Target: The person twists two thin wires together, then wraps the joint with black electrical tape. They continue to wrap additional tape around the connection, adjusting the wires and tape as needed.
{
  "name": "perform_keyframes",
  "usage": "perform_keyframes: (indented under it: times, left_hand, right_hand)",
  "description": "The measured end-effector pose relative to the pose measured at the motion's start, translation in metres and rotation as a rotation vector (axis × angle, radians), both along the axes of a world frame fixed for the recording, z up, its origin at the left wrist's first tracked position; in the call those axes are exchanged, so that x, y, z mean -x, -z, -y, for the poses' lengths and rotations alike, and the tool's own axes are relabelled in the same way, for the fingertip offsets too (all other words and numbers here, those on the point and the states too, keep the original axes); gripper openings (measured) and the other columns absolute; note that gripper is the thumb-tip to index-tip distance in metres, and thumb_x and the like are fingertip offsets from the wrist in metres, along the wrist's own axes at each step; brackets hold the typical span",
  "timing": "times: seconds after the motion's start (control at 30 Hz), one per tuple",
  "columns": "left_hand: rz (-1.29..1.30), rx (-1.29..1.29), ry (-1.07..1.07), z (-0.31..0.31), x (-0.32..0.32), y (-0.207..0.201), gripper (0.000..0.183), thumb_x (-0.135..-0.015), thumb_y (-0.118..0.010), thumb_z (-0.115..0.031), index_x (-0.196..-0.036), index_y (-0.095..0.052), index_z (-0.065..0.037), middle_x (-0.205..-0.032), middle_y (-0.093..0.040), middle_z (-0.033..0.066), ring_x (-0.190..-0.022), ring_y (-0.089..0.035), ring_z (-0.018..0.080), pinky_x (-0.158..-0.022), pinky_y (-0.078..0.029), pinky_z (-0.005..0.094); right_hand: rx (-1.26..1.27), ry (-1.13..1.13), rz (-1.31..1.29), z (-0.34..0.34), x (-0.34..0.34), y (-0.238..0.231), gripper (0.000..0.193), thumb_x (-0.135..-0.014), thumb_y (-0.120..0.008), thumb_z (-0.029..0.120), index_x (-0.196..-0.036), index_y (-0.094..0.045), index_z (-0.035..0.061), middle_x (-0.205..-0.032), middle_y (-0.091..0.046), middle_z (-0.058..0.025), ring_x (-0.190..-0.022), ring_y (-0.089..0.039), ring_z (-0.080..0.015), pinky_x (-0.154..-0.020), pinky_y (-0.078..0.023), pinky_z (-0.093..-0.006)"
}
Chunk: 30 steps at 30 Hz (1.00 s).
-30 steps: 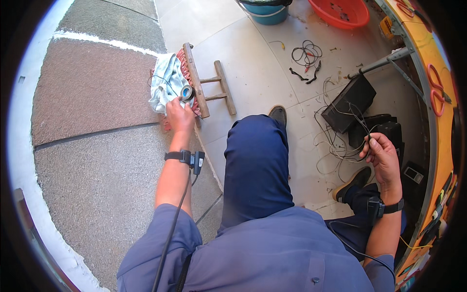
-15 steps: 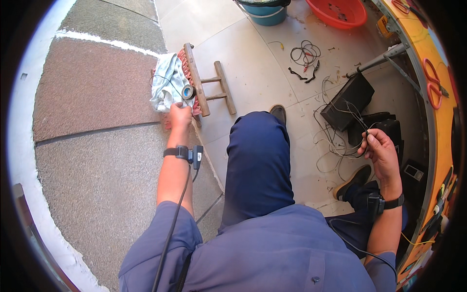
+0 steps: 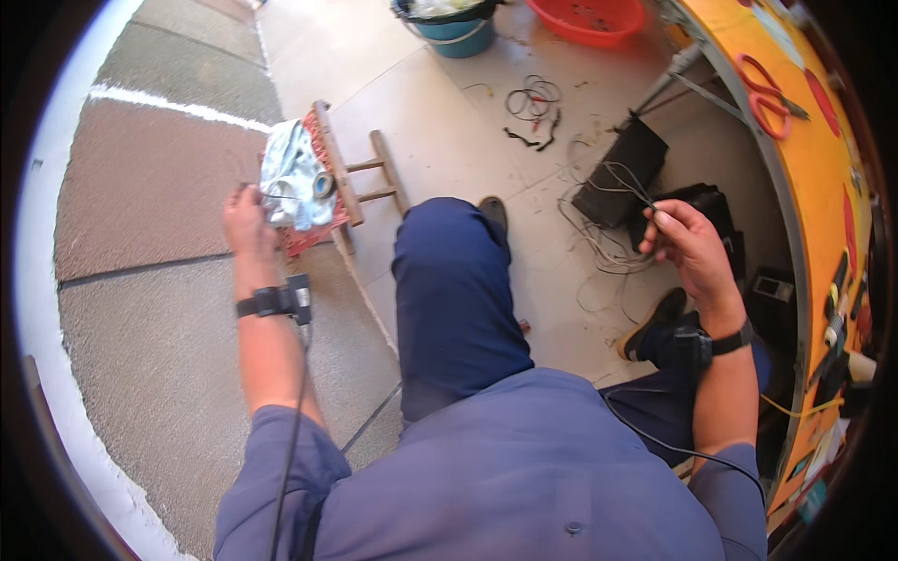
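My left hand (image 3: 247,224) is closed at the left side of a small wooden stool (image 3: 339,168), fingertips pinching a thin dark wire (image 3: 281,196) that reaches over a pale blue cloth (image 3: 288,161). The cloth lies crumpled on the stool's red woven seat. A roll of tape (image 3: 324,185) rests on the cloth's right edge. Over at the right, my right hand (image 3: 690,238) pinches a bundle of thin wires (image 3: 636,187) between thumb and fingers. Loose grey strands (image 3: 599,248) from this side trail down to the floor beside a black box (image 3: 622,168).
An orange workbench (image 3: 720,37) curves along the right, with red-handled scissors (image 3: 769,98) on it. A coiled cable (image 3: 533,98) lies on the tiles. Behind stand a teal bucket (image 3: 458,39) and a red basin (image 3: 594,19). My bent knee (image 3: 458,271) is between both hands.
My left hand has gone from the cloth's near edge to the stool's left side, now with the dark wire. My right hand still pinches the wires. The whole view has shifted.
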<state>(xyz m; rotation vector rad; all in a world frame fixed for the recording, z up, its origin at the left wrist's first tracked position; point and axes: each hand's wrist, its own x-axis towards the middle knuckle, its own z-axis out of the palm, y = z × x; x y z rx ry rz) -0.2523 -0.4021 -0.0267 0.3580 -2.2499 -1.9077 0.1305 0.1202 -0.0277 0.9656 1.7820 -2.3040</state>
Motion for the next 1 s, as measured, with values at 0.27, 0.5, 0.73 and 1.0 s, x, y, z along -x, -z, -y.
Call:
perform_keyframes:
  times: [0.27, 0.5, 0.73, 1.0]
  left_hand:
    - [-0.313, 0.045, -0.026, -0.036, 0.019, -0.123, 0.021, -0.096, -0.069, -0.013, -0.116, -0.064, -0.008, -0.105, -0.064, 0.0018, -0.098, -0.062, 0.0128, -0.085, -0.049, 0.0288]
    - [-0.474, -0.113, 0.229, -0.128, -0.022, -0.179, 0.016, -0.099, -0.067, -0.007, -0.115, -0.067, -0.006, -0.104, -0.069, 0.0035, -0.097, -0.067, 0.0146, -0.083, -0.051, 0.0272]
    - [-0.385, -0.246, 0.536, -0.245, -0.082, -0.146, 0.021, -0.1, -0.066, -0.01, -0.119, -0.066, -0.001, -0.104, -0.072, 0.0106, -0.098, -0.07, 0.0185, -0.08, -0.058, 0.0279]
    - [-0.055, -0.575, 0.897, -0.344, -0.132, -0.075, 0.013, -0.102, -0.062, -0.008, -0.113, -0.062, -0.003, -0.103, -0.072, 0.0098, -0.089, -0.071, 0.0176, -0.072, -0.056, 0.0275]
  right_hand:
    - [0.08, 0.015, -0.11, -0.001, -0.01, -0.01, 0.016, -0.102, -0.063, 0.019, -0.113, -0.068, 0.0072, -0.087, -0.07, -0.0016, -0.079, -0.07, -0.0111, -0.064, -0.051, -0.0211]
    - [0.099, 0.023, -0.194, -0.004, -0.018, -0.012, 0.017, -0.104, -0.062, 0.018, -0.115, -0.068, 0.0074, -0.088, -0.071, -0.0019, -0.08, -0.071, -0.0119, -0.063, -0.051, -0.0198]
    - [0.097, 0.053, -0.194, -0.008, -0.021, -0.011, 0.015, -0.102, -0.064, 0.018, -0.112, -0.068, 0.0084, -0.089, -0.072, -0.002, -0.08, -0.072, -0.0125, -0.065, -0.052, -0.0212]
    - [0.101, 0.104, -0.185, -0.014, -0.025, -0.007, 0.013, -0.101, -0.065, 0.018, -0.111, -0.068, 0.0092, -0.093, -0.072, -0.0024, -0.083, -0.072, -0.0129, -0.068, -0.053, -0.0215]
